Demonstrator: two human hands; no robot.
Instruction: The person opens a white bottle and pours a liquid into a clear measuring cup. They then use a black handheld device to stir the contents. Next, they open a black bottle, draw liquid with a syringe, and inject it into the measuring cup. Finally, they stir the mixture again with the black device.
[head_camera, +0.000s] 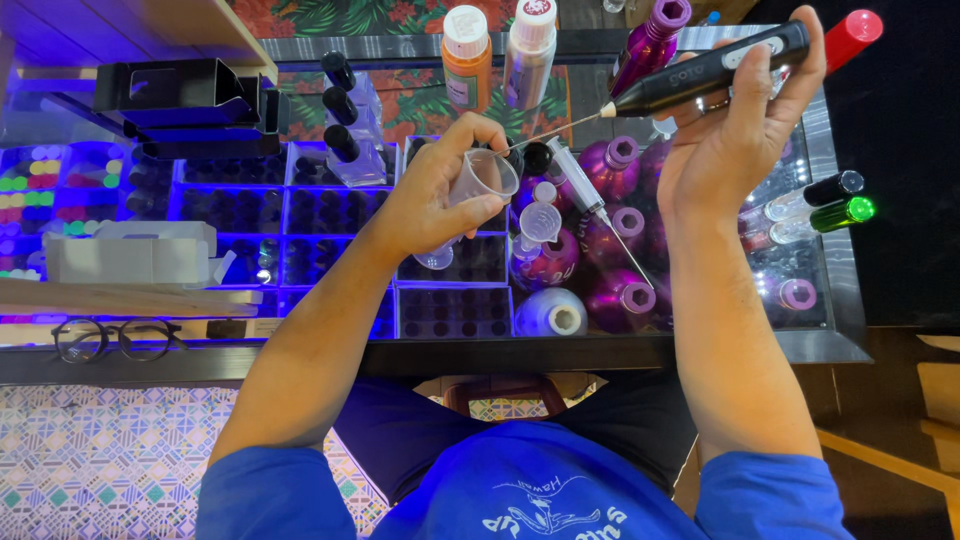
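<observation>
My left hand (435, 195) grips a small clear plastic cup (484, 178), tilted toward the right. My right hand (735, 125) holds a black hand-held electric mixer (710, 68). Its thin metal shaft (555, 130) points left and reaches the cup's rim. Both hands hover above a lit glass table crowded with bottles. A syringe with a long needle (590, 205) lies across purple bottles (615, 225) just below the hands.
Trays of small dark vials (235, 210) fill the left side. An orange bottle (467, 55) and a white bottle (530, 50) stand at the back. Eyeglasses (110, 338) rest near the front edge. A white box (130, 255) sits left. Green-capped and black-capped vials (820, 205) lie right.
</observation>
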